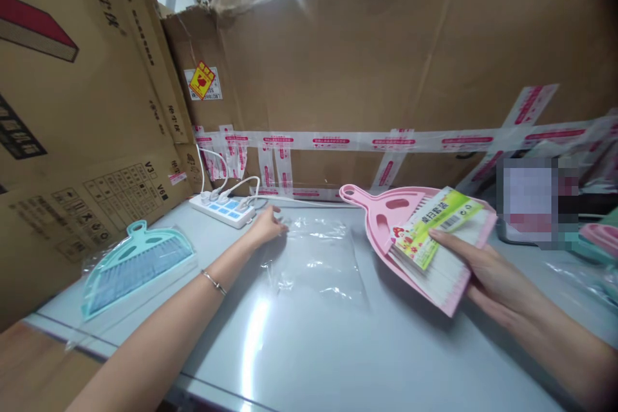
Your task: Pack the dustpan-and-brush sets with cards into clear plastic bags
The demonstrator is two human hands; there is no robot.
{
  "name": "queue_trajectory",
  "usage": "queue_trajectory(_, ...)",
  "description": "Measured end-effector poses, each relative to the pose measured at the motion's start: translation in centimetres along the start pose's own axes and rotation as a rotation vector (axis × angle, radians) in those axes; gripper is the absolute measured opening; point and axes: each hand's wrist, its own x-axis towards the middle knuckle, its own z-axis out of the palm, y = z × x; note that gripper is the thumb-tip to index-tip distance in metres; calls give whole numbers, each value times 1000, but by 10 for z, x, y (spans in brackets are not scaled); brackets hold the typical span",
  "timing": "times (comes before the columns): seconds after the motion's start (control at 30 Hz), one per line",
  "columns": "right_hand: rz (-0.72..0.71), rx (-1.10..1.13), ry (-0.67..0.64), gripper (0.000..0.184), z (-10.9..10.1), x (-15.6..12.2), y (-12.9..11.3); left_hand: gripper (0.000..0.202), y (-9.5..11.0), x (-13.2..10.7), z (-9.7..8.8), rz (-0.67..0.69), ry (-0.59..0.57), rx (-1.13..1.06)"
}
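My right hand (pixel 483 270) grips a pink dustpan (pixel 381 206) with a white-bristled brush (pixel 447 273) nested in it. The thumb presses on a green and yellow label card (pixel 427 238) over the bristles, while the fingers are under the pan. My left hand (pixel 269 226) reaches out at the upper left corner of a clear plastic bag (pixel 321 257) lying flat on the table. Its fingers are bent but apart, with nothing visibly held; whether they touch the bag is unclear.
A wrapped turquoise dustpan and brush (pixel 140 270) lies at the left. Behind my left hand sits a white power strip (pixel 222 209) with plugged cables. Cardboard (pixel 338 64) walls the back and left of the grey table (pixel 309 354). More plastic-wrapped items (pixel 591 264) lie at the right.
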Motion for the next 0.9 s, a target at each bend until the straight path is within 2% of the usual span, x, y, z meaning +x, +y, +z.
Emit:
queue_trajectory(0.07,6,11,1,37,-1,-1,-2,35,10,0,-2,54,57,-50)
queue_trajectory(0.13,-16,33,4,37,-2,-1,-4,30,22,-5,-14,181,202,-118)
queue_trajectory(0.17,-31,45,8,37,-3,-1,-6,27,28,-9,-22,290,295,-152)
queue_trajectory(0.23,-53,65,13,38,-4,-2,-9,17,37,-22,-39,627,486,-178)
queue_trajectory(0.3,-44,74,32,38,-4,-3,-12,10,40,-37,-50,981,583,-97)
queue_trajectory(0.33,-29,78,49,38,-4,-4,-14,11,41,-44,-52,1129,575,-21)
queue_trajectory(0.4,-14,96,88,35,-2,-6,-20,17,39,-57,-48,1355,472,139)
queue_trajectory(0.47,-53,104,116,34,-1,-9,-26,22,37,-65,-36,1462,311,287)
queue_trajectory(0.53,-100,97,140,33,1,-12,-31,25,35,-70,-21,1451,163,399)
queue_trajectory(0.63,-86,83,156,31,2,-15,-33,27,32,-71,-6,1301,41,422)
queue_trajectory(0.73,-22,75,113,29,0,-14,-28,26,31,-69,-6,1073,111,290)
queue_trajectory(0.83,13,43,83,29,-2,-14,-25,22,38,-66,-22,849,219,96)
queue_trajectory(0.9,-14,-5,47,35,-3,-17,-25,20,47,-64,-36,725,268,-1)
